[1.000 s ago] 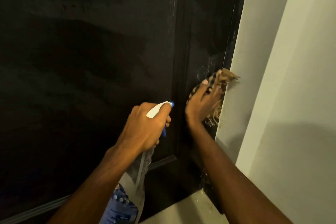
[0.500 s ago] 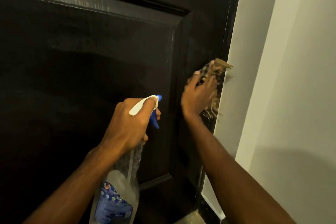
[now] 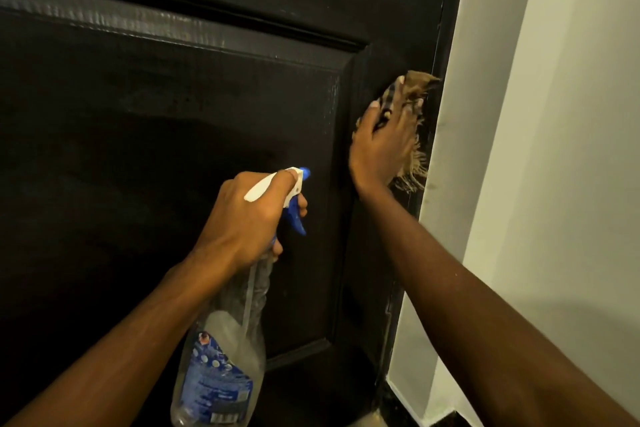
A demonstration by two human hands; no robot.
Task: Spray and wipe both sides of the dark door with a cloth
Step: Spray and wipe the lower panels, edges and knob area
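While your right hand presses the cloth flat on the door, your left hand holds the spray bottle lower & further left, in front of the raised panel.

Head view: cloth sits on the door's right stile, close to the edge & just beside the pale jamb. Right hand lies on top w/ fingers spread & fairly straight, palm on the fabric; nothing gripped, just pushing. Cloth pokes out past the fingertips as a brown point & below the palm as a ragged, frayed fringe; a dark-&-light check shows btw the fingers.

Left hand wraps the bottle's neck, fingers curled round it, one digit hooked over the white sprayer head, blue trigger sticking out in front, blue nozzle tip facing the door. Can't tell if the tip touches the door. Bottle is clear plastic, crinkled near the neck, dip tube visible inside, blue label low on the body; it hangs tilted, base toward you.

Door is near black & glossy, w/ moulded border round the panel; light streaks along the top moulding. Right of the jamb, plain off-white wall.
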